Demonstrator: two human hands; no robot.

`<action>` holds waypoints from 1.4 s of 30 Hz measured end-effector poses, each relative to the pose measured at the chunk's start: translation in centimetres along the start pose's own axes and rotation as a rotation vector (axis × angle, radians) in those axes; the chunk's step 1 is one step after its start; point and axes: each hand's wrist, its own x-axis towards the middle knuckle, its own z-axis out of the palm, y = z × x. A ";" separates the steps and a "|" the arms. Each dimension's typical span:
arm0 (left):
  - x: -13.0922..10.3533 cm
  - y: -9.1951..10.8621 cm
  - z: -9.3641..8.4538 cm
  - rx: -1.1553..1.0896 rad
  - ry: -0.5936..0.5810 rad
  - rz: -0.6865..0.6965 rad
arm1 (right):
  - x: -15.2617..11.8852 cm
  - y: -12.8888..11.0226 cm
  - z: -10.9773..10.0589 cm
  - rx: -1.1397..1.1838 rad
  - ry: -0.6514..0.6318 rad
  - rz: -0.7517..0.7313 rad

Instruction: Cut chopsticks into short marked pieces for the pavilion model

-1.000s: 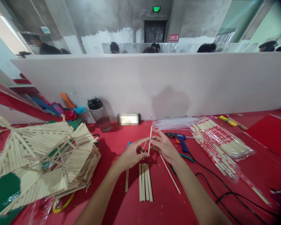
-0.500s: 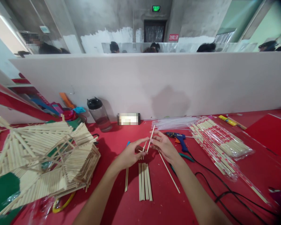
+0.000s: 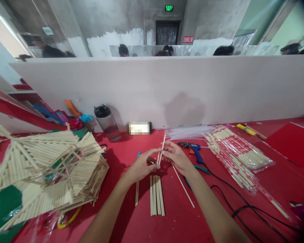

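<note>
One slender wooden stick (image 3: 163, 143) is pinched by left hand (image 3: 142, 167) and right hand (image 3: 177, 157); a glue gun (image 3: 197, 153) lies right of the right hand.

Red wall sign (image 3: 187, 39) ends "上三楼"; green sign (image 3: 169, 8) illeg.

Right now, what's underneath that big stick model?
Under the stick model, a green surface shows past its edge and a curved yellow thing pokes out. The rest is covered.

Blk-lidded btl (image 3: 108, 125) nr wht partition (image 3: 131, 87)
</note>
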 end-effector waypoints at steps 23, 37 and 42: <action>0.1 0.0 -0.8 0.069 0.086 0.051 | 0.0 0.5 0.5 -0.202 -0.107 -0.019; 0.1 0.0 -0.7 0.046 0.059 0.034 | 0.1 1.0 0.2 -0.224 -0.120 -0.016; 0.3 -0.1 -0.2 -0.043 0.053 0.072 | 0.1 1.1 0.5 -0.211 -0.103 -0.014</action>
